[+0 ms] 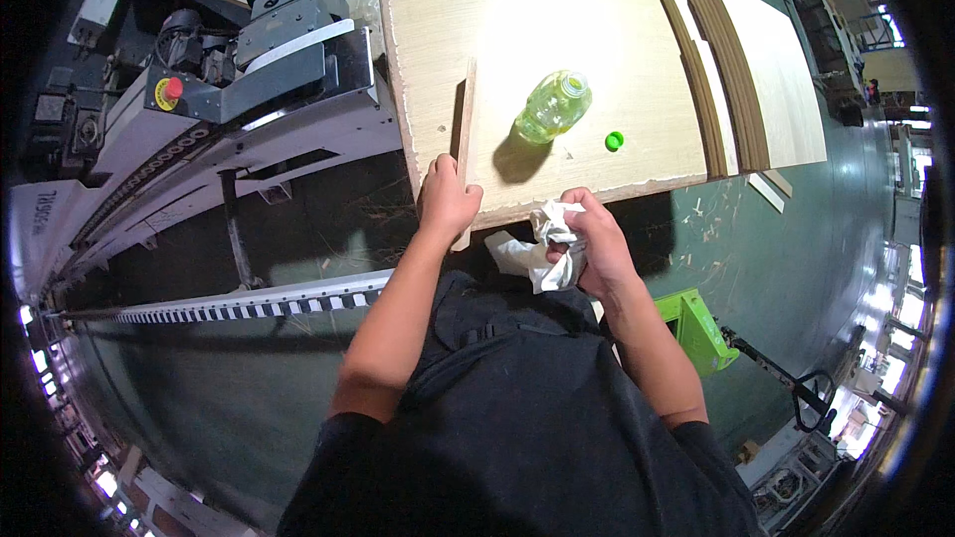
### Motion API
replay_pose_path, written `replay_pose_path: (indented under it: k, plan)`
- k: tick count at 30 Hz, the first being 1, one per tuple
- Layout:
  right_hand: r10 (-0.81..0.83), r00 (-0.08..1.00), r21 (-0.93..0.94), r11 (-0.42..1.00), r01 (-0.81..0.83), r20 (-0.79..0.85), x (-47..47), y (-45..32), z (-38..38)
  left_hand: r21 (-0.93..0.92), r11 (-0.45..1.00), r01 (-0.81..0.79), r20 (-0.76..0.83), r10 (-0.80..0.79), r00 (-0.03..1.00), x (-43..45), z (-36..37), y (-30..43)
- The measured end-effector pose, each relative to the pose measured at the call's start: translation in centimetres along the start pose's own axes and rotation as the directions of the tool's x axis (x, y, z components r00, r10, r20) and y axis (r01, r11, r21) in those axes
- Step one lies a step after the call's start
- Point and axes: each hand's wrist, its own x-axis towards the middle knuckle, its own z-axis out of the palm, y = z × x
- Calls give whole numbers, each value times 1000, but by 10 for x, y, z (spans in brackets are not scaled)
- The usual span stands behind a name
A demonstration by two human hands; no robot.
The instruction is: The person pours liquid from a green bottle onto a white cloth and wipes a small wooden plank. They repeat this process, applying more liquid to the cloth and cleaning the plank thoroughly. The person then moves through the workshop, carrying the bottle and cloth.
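My left hand (450,198) grips a narrow wooden strip (468,115) that stands on edge at the left of the wooden worktable (425,15), its near end past the table's edge. In my right hand (597,239) is a crumpled white cloth (556,257), held just off the front edge. An uncapped plastic bottle (553,108) with yellow-green liquid is on the tabletop between and beyond my hands. Its green cap (614,141) lies to the right of it.
Stacked wooden boards (776,82) and narrower strips (697,89) lie at the table's right. A machine with a red emergency-stop button (172,89) and a long toothed rail (261,300) occupies the left. A green pallet jack (697,332) and scattered wood scraps (767,192) are on the floor at right.
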Motion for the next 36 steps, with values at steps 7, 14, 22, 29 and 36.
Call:
replay_pose_path:
  k: [7,14,22,29,36]
  plan:
    - [-122,992,-171,979,113,-39,-2,17,-4,-233,971,56,19,-53,998,-24,-20,0]
    - [-181,981,-15,983,183,68,-27,-20,30,-715,699,-21,159,192,968,-93,-97,55]
    - [-469,857,-58,870,490,211,-40,-56,80,-729,668,149,386,221,895,-130,-134,66]
    - [-752,567,-522,352,777,336,-24,-53,94,-772,636,-6,299,370,880,-136,-131,59]
    - [-795,418,-655,34,755,440,-17,-51,105,-794,607,41,272,295,916,-131,-138,54]
